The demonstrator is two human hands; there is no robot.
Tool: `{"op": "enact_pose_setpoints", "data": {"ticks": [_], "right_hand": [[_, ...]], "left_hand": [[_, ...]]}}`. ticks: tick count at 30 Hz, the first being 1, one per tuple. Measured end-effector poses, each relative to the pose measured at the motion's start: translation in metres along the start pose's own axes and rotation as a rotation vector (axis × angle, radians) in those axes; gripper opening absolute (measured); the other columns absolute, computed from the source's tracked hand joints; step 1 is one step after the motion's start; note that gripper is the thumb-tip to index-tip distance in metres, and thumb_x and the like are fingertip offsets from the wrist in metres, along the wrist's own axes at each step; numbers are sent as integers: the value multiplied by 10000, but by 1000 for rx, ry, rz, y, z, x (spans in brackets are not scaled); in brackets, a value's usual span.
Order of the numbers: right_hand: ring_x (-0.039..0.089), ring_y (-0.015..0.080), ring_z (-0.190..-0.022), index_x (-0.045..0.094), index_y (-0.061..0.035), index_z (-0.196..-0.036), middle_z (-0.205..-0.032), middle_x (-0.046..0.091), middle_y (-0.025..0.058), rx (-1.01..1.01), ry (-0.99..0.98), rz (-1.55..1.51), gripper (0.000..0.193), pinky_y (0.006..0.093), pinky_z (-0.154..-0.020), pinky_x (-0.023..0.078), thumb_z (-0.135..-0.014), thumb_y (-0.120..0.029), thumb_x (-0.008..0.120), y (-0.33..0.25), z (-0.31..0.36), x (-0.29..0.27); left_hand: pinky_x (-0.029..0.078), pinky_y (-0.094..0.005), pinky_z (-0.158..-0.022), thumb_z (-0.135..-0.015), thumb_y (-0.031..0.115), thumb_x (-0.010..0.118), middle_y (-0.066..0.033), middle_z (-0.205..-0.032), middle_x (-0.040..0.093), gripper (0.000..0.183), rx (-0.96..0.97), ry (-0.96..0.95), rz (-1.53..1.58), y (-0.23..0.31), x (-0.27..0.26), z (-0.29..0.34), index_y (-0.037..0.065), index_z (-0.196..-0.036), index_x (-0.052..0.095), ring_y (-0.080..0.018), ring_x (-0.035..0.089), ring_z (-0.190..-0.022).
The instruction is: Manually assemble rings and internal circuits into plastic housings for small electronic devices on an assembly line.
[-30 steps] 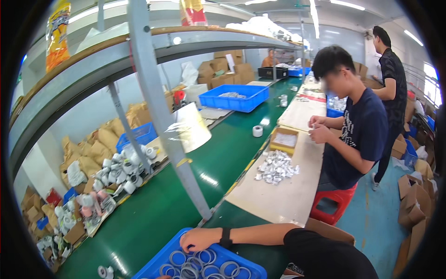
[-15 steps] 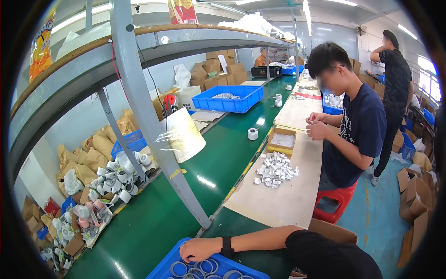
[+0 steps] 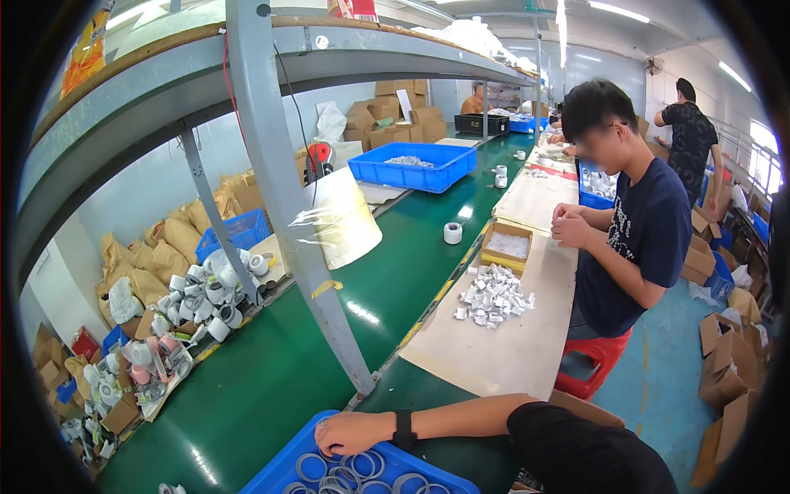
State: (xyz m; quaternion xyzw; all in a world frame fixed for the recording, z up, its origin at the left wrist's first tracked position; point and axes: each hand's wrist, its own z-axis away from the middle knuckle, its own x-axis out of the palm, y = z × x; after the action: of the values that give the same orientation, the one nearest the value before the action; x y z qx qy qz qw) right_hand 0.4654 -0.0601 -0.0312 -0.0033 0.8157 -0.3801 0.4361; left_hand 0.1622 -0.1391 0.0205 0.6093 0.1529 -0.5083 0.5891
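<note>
My right hand (image 3: 355, 432), with a black band (image 3: 403, 429) on its wrist, reaches left into a blue plastic tray (image 3: 448, 480) at the bottom of the view. Its fingers curl down at the tray's upper left corner; what they hold, if anything, is hidden under the hand. Several thin grey rings (image 3: 312, 467) lie loose in the tray, right beside the fingertips. My left hand is out of the picture.
A green conveyor belt (image 3: 271, 387) runs past a slanting grey post (image 3: 284, 189). On a beige board (image 3: 444, 354) lies a heap of small white parts (image 3: 494, 298). A co-worker (image 3: 629, 222) sits there, hands together. A blue bin (image 3: 411, 173) stands beyond.
The view has shifted a little, so the surroundings sit further right. My right hand stays over the tray corner, its fingers slightly moved. The standing person at the back has turned and lowered an arm.
</note>
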Motion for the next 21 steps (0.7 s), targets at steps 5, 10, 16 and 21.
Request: {"op": "enact_pose_setpoints", "data": {"ticks": [5, 10, 16, 21], "right_hand": [[566, 254, -886, 588, -26, -707, -776, 609, 75, 4, 20, 11, 43, 374, -755, 455, -728, -26, 550, 5, 1, 3], [577, 277, -798, 626, -64, -689, -756, 614, 87, -64, 92, 5, 78, 394, -677, 464, -707, -68, 551, 6, 0, 7], [577, 274, -805, 627, -65, -669, -722, 616, 76, -67, 92, 8, 85, 396, -672, 465, -698, -57, 547, 8, 0, 7], [575, 263, -830, 610, -50, -675, -739, 618, 72, -42, 77, 12, 63, 383, -705, 464, -698, -38, 553, 6, 0, 5]], "left_hand": [[475, -354, -687, -812, 179, 651, -143, -831, 635, 344, -13, -44, -22, 3, -3, -2, 21, -1114, 601, -266, 602, -750], [478, -359, -705, -812, 180, 648, -148, -880, 641, 344, 13, -31, -21, 3, -3, -1, 23, -1115, 601, -270, 607, -776], [478, -360, -716, -803, 161, 655, -149, -882, 633, 343, -6, -33, -23, 6, -3, -2, 22, -1112, 602, -273, 597, -773], [475, -360, -699, -799, 153, 656, -146, -841, 620, 344, 8, -29, -30, 5, -4, -2, 21, -1112, 601, -272, 583, -745]]}}
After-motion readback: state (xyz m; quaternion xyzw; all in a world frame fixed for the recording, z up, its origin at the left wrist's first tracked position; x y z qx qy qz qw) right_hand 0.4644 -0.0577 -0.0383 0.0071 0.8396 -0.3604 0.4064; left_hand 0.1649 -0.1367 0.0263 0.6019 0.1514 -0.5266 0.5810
